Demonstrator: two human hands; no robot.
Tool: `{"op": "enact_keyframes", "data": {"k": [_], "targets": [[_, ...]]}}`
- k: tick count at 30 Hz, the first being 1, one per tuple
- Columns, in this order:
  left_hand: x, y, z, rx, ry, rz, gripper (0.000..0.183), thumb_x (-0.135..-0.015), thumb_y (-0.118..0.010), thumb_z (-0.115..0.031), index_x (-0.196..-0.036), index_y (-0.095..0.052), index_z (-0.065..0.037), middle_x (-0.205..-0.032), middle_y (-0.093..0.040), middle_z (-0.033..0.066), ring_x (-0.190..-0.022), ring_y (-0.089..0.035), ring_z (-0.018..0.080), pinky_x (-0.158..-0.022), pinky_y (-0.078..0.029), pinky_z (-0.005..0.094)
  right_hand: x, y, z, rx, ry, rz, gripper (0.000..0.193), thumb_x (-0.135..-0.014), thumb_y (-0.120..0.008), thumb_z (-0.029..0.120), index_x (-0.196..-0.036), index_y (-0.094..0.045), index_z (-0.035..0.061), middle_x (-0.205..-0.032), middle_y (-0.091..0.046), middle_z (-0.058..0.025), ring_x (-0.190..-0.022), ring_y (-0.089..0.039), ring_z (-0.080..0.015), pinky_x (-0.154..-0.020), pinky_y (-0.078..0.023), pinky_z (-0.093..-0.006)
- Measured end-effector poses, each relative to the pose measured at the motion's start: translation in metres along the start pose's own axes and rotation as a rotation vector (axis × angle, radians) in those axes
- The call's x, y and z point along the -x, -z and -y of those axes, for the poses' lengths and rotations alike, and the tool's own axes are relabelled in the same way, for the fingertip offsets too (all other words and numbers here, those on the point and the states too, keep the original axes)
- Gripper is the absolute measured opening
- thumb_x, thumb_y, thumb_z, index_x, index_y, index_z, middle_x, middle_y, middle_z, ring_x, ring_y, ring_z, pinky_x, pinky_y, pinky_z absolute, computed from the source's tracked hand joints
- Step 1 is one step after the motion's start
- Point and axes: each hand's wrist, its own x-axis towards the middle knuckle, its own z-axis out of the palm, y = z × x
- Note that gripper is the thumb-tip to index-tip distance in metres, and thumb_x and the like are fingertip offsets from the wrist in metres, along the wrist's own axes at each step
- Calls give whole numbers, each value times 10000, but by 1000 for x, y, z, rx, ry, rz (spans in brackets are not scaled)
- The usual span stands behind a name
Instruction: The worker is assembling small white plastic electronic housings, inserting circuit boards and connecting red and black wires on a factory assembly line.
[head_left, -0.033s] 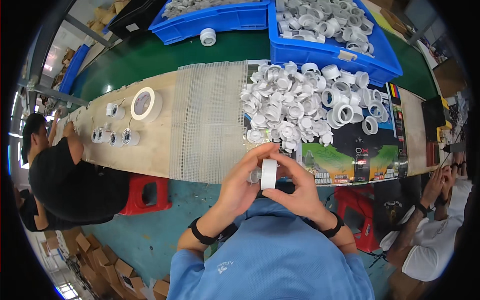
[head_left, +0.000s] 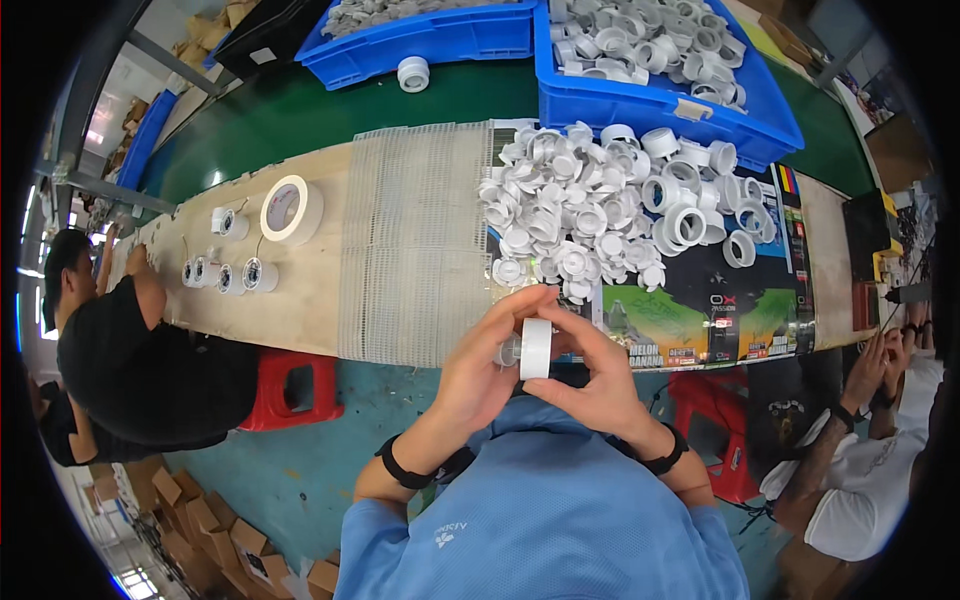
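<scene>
White ring [head_left: 537, 350] is pinched between thumb and forefinger of the right hand [head_left: 600, 385]; fingers of the left hand [head_left: 472, 368] curl alongside, exact hold undeterminable. Pale caps [head_left: 575, 205] lie heaped beyond.

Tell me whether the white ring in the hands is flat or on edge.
On edge: the white ring shows its outer band as an upright strip between the left hand and right hand.
</scene>
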Motion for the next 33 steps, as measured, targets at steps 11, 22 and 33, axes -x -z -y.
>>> {"op": "enact_keyframes", "data": {"k": [11,22,33], "targets": [[12,-22,9,-199,-26,5,494,-983,-269,-263,-1376,-365,21,-1431,-377,158,-1312,-390,269,-1085,-325,395,12,12,27,270,125,86,723,-664,-809,123,-1287,-472,-18,-1180,-577,-208,-981,-615,-353,-824,-509,-383],[-10,1,3,-1385,-745,497,673,-643,-694,-34,-1289,-504,-32,-1348,-433,207,-1240,-432,404,-1014,-377,460,-2,42,5,-235,-290,260,555,-816,-722,119,-1291,-468,-14,-1012,-613,-83,-883,-596,-105,-766,-513,-275],[7,28,38,-44,95,-19,357,-781,-700,-1,-1003,-433,-84,-1214,-557,142,-1041,-609,194,-854,-499,309,-24,142,-23,1141,113,-478,575,-813,-654,67,-1352,-475,155,-1290,-458,-162,-1146,-493,-327,-898,-429,-393]]}}
